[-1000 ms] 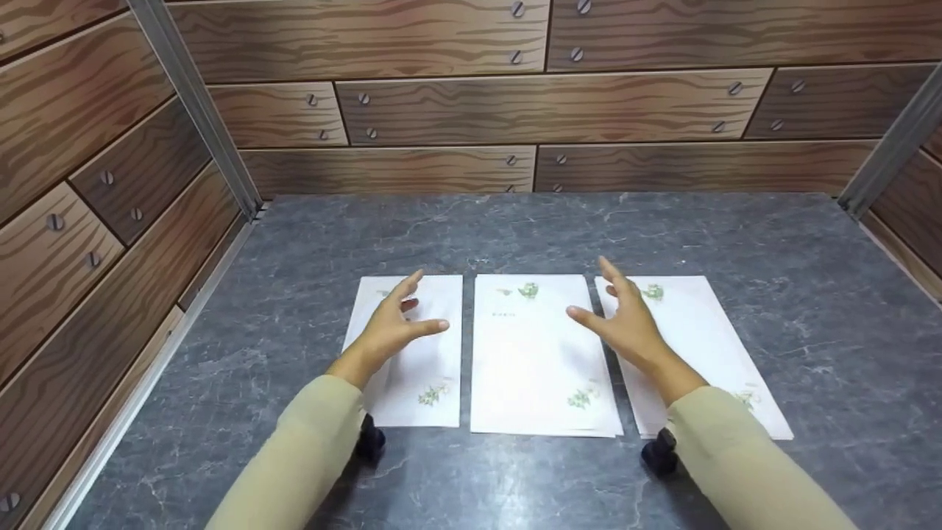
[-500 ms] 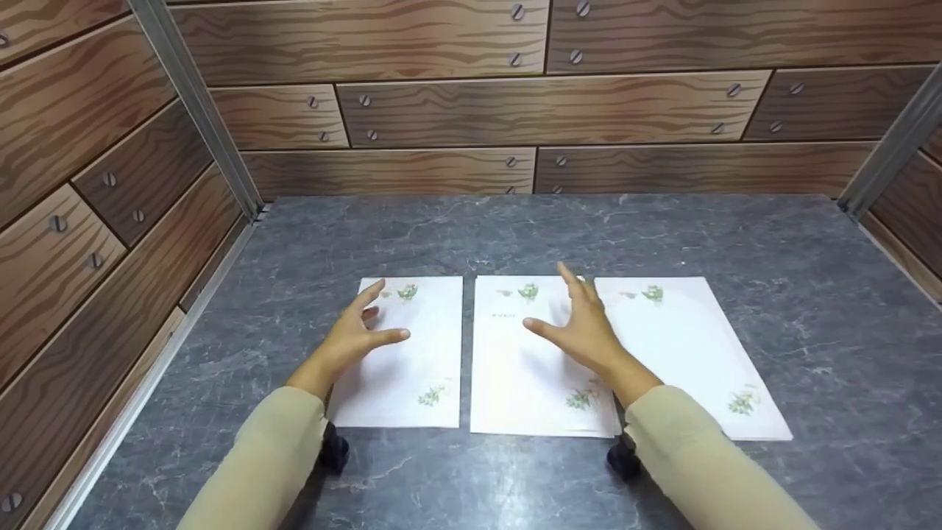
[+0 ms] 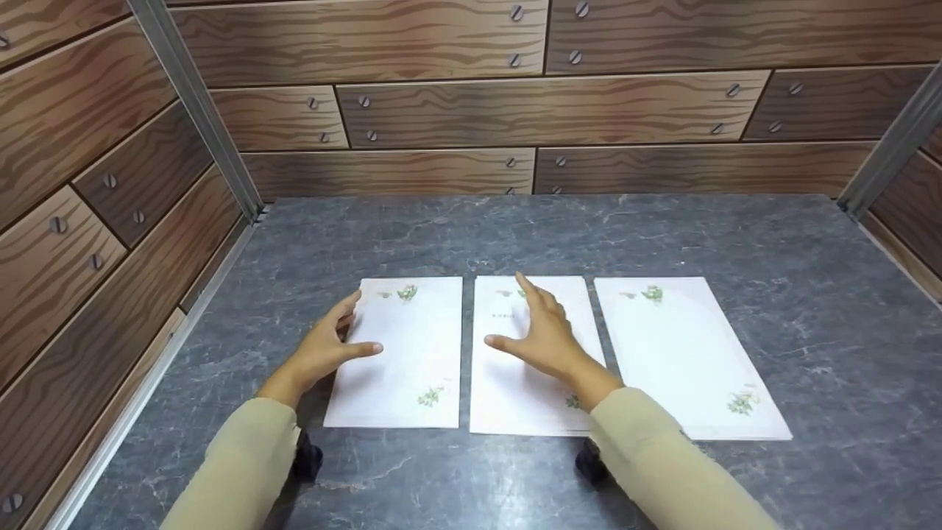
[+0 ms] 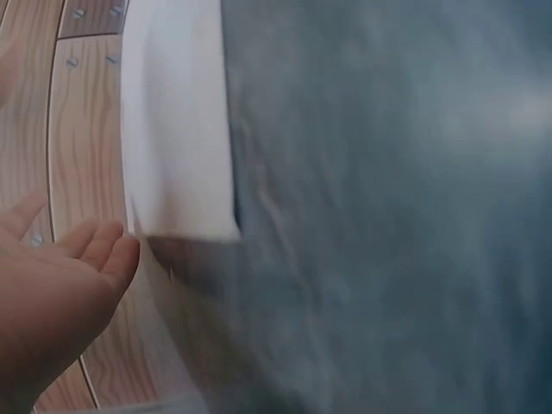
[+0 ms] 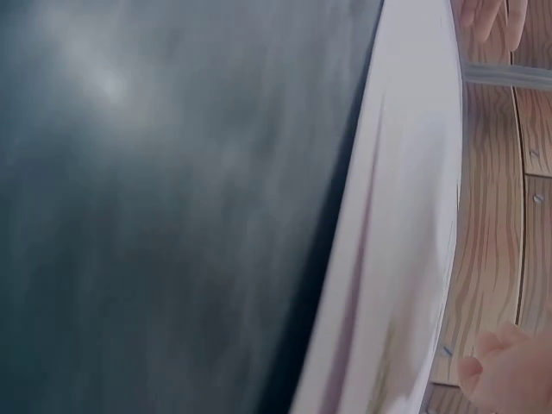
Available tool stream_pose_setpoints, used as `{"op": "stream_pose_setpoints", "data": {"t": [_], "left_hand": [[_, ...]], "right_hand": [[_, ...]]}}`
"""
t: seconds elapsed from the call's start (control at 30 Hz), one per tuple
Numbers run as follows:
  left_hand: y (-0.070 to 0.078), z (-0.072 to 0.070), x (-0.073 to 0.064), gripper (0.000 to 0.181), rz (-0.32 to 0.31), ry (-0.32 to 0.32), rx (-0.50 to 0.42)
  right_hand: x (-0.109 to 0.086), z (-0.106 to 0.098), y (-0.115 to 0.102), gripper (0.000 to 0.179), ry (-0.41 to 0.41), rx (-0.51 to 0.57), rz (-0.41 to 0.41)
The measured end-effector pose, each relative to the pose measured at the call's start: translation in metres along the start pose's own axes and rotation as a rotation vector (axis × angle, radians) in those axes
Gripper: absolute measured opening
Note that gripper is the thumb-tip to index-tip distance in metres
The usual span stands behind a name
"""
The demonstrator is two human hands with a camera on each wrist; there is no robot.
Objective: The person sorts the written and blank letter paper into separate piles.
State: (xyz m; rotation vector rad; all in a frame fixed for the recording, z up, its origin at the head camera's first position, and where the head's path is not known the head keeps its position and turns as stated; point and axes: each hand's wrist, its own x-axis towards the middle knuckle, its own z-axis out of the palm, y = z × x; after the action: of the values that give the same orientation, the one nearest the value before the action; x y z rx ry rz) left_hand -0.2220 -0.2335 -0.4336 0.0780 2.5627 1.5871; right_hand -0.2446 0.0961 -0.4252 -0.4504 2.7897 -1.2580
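Three white paper stacks with small green plant prints lie side by side on the table. My left hand (image 3: 324,350) is over the outer edge of the left paper stack (image 3: 416,346), thumb spread away from the fingers and nothing held. Above the middle paper stack (image 3: 497,397) is my right hand (image 3: 544,338), its thumb also apart from the fingers. The right paper stack (image 3: 677,346) has no hand over it. In the left wrist view, my left fingers (image 4: 112,250) show beside a paper corner. My right hand (image 5: 509,371) is partly cut off in the right wrist view.
The dark grey marbled table (image 3: 471,235) stretches around the papers. Wood-patterned walls (image 3: 441,110) stand behind and at the sides, with a grey metal corner post (image 3: 199,110) at the left. Dark wrist cameras (image 3: 305,456) sit beneath the sleeves.
Both hands have moved left and slightly toward the body. The right hand has gone from over the right stack to the middle one; the left hand from mid-stack to its outer edge. The papers stay put.
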Motion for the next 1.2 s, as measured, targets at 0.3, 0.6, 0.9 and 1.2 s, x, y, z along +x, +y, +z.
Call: {"op": "stream_pose_setpoints", "data": {"t": [0.3, 0.6, 0.9, 1.2], "left_hand": [[-0.007, -0.013, -0.004, 0.099, -0.004, -0.003, 0.075], [-0.016, -0.030, -0.009, 0.103, 0.125, -0.112, 0.117], [-0.026, -0.036, -0.007, 0.100, 0.191, -0.211, 0.135], [-0.032, -0.035, -0.006, 0.098, 0.190, -0.253, 0.201]], "right_hand": [[0.001, 0.023, -0.016, 0.113, -0.082, -0.032, -0.034], [0.000, 0.037, -0.027, 0.115, -0.167, -0.051, -0.080], [-0.001, 0.044, -0.031, 0.120, -0.249, -0.059, -0.169], [0.000, 0.050, -0.030, 0.121, -0.292, -0.156, -0.207]]}}
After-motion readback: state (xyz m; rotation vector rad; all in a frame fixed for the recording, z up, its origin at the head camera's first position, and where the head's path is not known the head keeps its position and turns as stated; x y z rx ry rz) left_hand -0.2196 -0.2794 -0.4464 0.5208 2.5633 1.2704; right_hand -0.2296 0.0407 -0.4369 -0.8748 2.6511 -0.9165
